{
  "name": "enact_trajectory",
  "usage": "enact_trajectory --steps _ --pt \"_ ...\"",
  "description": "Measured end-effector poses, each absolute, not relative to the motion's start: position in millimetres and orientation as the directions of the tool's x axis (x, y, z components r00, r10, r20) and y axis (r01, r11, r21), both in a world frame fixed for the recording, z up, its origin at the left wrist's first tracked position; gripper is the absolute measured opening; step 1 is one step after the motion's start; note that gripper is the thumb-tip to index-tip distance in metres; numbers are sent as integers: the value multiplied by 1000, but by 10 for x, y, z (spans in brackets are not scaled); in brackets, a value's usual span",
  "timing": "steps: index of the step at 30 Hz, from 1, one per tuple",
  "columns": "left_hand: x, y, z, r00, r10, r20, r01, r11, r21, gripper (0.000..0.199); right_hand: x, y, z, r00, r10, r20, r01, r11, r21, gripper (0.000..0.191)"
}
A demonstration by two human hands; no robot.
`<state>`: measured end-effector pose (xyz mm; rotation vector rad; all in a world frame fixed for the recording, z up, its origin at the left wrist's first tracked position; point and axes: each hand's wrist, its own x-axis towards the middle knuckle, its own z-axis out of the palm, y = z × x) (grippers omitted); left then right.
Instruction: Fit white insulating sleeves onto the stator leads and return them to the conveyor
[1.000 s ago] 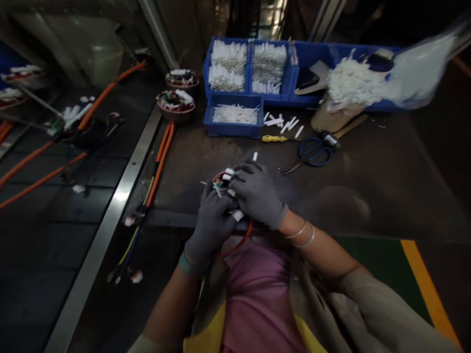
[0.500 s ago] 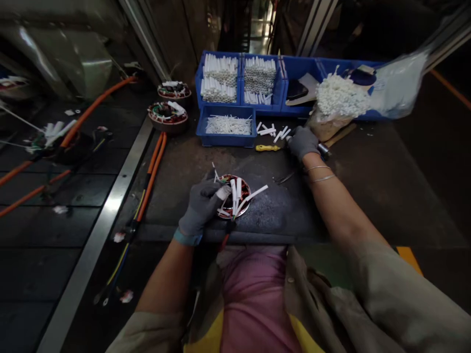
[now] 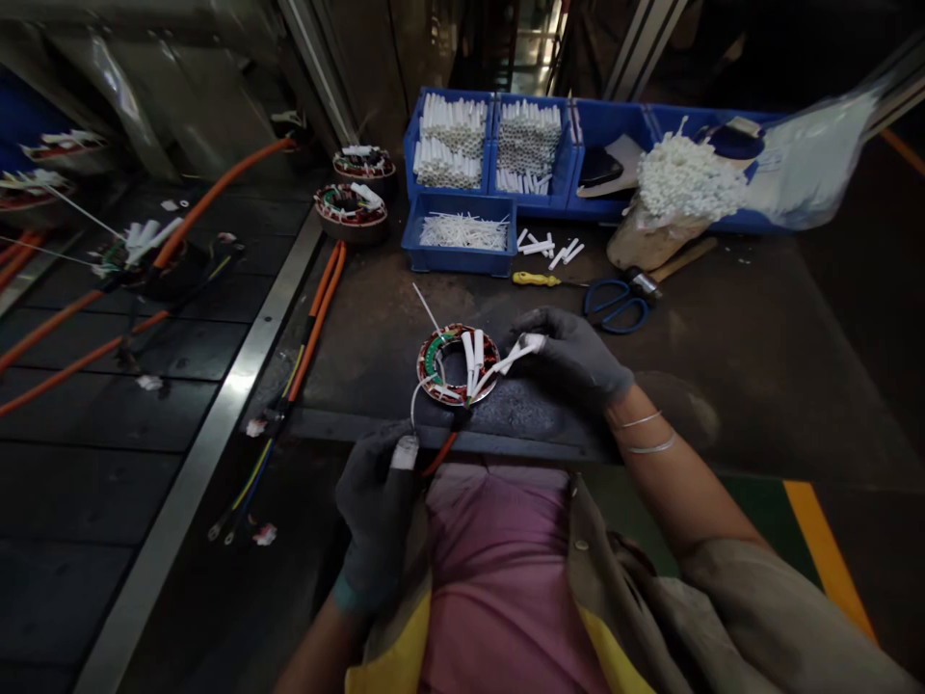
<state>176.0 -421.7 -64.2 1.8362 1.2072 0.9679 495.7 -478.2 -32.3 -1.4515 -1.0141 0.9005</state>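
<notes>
Wound stator lies near us on the bench, two white sleeves already across its right half, yet it looks unfinished: our left hand pinches a thin white strand, our right hand grasps a white-sleeved lead, both trailing outside it.

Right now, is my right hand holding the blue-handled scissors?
No, the scissors lie on the workbench, just beyond your right hand.
</notes>
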Motion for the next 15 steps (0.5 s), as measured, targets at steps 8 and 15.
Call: enact_trajectory --steps 8,15 --pt "1478 -4488 -1009 387 895 -222 519 -12 855 40 5084 -4887 -299 492 852 176 234 65 -970 21" --pt "1547 -4514 -1013 615 757 -219 393 -53 918 47 5004 -4925 -411 285 958 -22 -82 1 -997 32"
